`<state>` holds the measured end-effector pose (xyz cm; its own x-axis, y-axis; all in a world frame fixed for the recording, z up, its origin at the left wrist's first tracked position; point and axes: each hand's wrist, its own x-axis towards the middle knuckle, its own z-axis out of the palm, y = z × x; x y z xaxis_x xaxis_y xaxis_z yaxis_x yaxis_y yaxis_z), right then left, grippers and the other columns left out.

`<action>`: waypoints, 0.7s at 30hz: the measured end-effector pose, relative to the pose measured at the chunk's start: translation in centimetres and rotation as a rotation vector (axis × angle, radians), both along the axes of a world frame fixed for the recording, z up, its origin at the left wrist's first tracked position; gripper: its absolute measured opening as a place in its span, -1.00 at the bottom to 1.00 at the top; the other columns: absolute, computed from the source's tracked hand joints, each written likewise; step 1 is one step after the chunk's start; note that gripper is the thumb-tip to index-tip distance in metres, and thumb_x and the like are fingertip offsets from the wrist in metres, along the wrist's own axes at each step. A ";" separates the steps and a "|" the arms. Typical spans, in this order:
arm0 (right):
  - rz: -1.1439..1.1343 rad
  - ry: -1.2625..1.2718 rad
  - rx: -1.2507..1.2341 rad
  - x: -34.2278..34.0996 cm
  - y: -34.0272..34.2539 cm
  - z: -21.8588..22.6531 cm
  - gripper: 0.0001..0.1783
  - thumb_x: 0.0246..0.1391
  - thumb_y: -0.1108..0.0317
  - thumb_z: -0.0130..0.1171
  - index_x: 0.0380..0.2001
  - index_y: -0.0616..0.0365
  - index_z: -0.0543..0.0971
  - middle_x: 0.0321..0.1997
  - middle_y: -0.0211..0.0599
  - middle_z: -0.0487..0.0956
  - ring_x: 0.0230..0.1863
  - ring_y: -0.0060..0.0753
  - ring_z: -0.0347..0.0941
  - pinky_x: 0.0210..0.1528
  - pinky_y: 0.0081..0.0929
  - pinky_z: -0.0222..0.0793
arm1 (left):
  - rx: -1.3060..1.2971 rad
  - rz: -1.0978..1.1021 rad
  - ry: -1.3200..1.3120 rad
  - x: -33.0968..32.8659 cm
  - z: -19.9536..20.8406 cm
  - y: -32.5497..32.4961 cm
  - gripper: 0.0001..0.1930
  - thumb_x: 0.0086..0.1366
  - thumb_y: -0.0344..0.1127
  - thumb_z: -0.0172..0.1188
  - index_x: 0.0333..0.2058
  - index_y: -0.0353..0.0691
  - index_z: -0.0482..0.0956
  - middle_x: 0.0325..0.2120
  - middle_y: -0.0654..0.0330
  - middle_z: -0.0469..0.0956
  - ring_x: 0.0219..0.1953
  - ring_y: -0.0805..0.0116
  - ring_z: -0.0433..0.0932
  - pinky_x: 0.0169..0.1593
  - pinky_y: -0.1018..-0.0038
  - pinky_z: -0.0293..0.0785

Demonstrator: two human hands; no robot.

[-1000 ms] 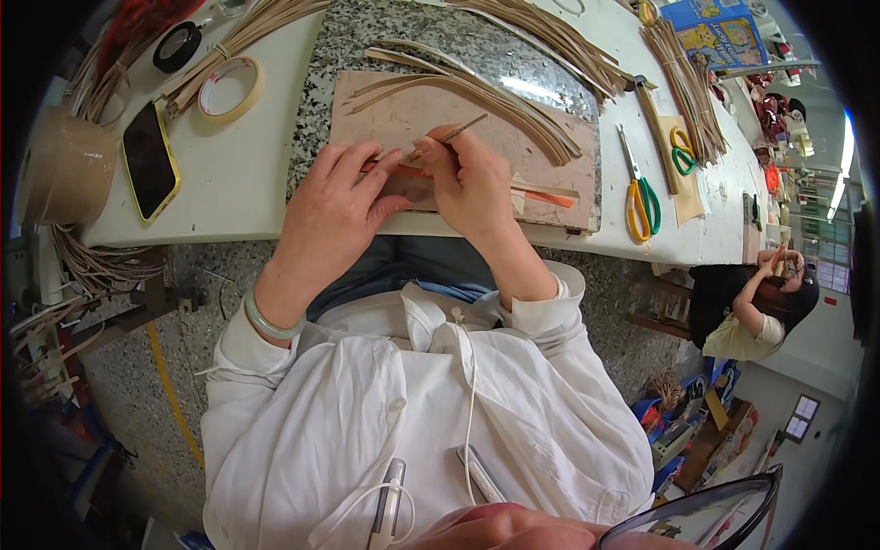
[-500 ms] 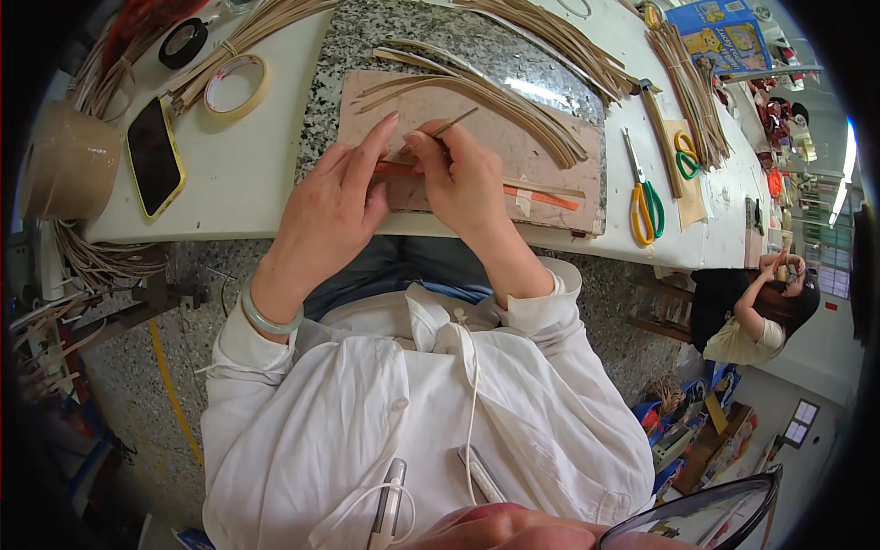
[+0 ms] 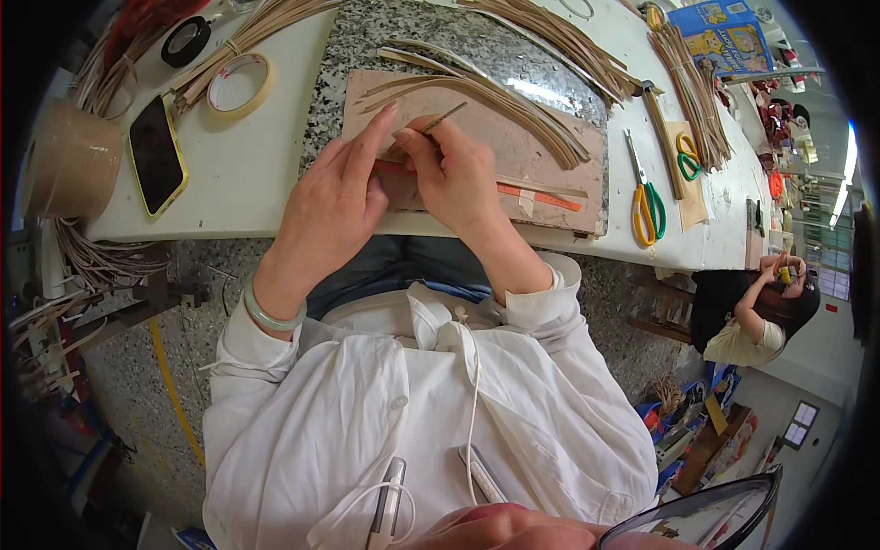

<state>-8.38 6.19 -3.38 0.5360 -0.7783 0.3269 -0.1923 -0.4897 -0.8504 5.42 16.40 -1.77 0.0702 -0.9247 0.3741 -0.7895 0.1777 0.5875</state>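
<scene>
The lower end of the thin brown stick [image 3: 449, 115] is hidden — the curled right hand [image 3: 456, 179] pinches it; the left hand [image 3: 330, 199], forefinger extended — grip unclear.

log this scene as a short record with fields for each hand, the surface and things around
left hand: over the board, fingers beside the right hand; grip unclear
right hand: holding a slim dark stick
surface: pink board on a speckled slab, on a white table
on board: brown strips; orange strip along the near side
left of slab: cream tape roll, phone
right of slab: scissors with orange and green handles
</scene>
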 end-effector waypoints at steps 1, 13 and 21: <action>0.003 0.012 -0.045 0.0 -0.1 -0.3 -0.89 0.19 0.41 0.21 -0.27 0.24 0.59 -0.45 -0.07 0.64 -0.43 -0.11 0.63 -0.41 -0.33 0.49 | -0.006 -0.003 0.007 0.0 -0.1 -0.1 -0.24 0.14 -0.61 0.07 0.35 -0.20 0.15 0.06 0.02 0.52 -0.11 0.09 0.54 0.01 0.22 0.51; 0.005 0.203 -0.199 -9.3 -3.6 2.4 -0.90 0.06 0.46 0.26 -0.31 0.17 0.62 -0.29 -0.19 0.60 -0.28 -0.17 0.54 -0.25 -0.36 0.45 | 0.049 0.043 0.127 0.4 0.1 -0.1 -0.34 0.23 -0.63 -0.01 0.33 -0.12 0.25 0.02 0.01 0.56 -0.16 0.20 0.60 -0.02 0.34 0.54; 0.055 0.399 -0.420 -9.6 -3.1 2.0 -0.91 -0.01 0.46 0.26 -0.41 0.10 0.54 -0.37 -0.29 0.46 -0.22 -0.10 0.38 -0.14 -0.22 0.31 | -0.013 0.139 0.362 1.5 2.2 -1.5 -0.50 0.33 -0.56 0.05 0.25 -0.20 0.38 -0.02 0.14 0.57 -0.12 0.49 0.53 0.01 0.50 0.47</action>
<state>-18.00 3.13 -1.36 0.7168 -0.5933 0.3662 -0.4229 -0.7876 -0.4482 6.89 14.86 0.44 0.3239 -0.8925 0.3138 -0.5486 0.0930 0.8309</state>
